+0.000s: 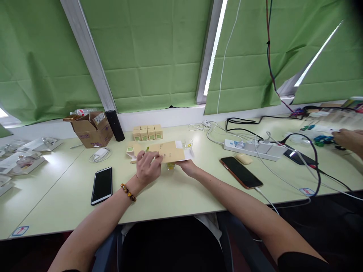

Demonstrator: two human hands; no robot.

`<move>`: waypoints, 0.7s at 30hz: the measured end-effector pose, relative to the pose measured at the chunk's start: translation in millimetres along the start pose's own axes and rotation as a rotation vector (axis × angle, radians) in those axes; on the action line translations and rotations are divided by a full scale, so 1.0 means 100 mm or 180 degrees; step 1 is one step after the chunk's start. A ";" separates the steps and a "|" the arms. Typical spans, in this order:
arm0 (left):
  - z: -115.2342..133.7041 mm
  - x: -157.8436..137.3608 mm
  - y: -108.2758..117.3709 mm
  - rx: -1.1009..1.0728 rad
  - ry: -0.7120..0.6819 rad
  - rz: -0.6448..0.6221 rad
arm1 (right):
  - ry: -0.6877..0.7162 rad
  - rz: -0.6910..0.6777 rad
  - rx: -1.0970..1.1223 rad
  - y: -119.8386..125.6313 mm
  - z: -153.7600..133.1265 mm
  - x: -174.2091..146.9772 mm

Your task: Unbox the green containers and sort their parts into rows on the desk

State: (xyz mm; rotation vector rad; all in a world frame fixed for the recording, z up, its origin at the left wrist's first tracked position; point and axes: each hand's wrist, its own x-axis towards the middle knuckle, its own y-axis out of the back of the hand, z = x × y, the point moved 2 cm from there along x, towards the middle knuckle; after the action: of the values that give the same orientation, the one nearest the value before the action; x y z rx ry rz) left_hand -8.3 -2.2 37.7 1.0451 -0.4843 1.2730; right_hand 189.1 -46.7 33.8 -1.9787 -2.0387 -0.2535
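A tan cardboard sheet or opened-out box (pixel 171 151) with small print is held between my two hands above the table. My left hand (pixel 149 166), with a beaded bracelet at its wrist, has its fingers closed on the near left edge. From below, my right hand (pixel 185 166) grips the right side, its fingers mostly hidden. Under the cardboard a small yellowish clear object (pixel 171 165) partly shows. Just past the right end is a clear glass-like piece (pixel 188 143) with yellow in it. At the left end sits a small box (pixel 132 150) with a green label.
Several small tan boxes (pixel 147 132) stand in a row by the wall. Phones (pixel 102 185) (pixel 241 172) lie on both sides. A power strip (pixel 252 148) and loose cables spread rightward. Another person's hand (pixel 348 138) is at far right. A brown carton (pixel 92 130) stands back left.
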 end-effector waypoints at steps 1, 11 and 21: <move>0.04 0.06 0.04 0.0007 0.0018 0.0242 | 0.0111 -0.0075 -0.0101 0.00 -0.03 0.00; -0.58 0.83 1.19 0.0052 0.2469 0.0170 | 0.0488 0.0158 -0.0783 0.11 -0.15 0.04; -1.26 0.68 1.83 0.0222 0.3997 -0.0274 | 0.0316 0.0299 -0.0777 0.14 -0.09 0.09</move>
State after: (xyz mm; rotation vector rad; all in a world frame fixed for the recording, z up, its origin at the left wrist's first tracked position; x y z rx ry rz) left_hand -189.8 130.5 96.8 0.1641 0.5613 1.5934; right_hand 203.6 -40.5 43.8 -2.1485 -1.9246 -0.5929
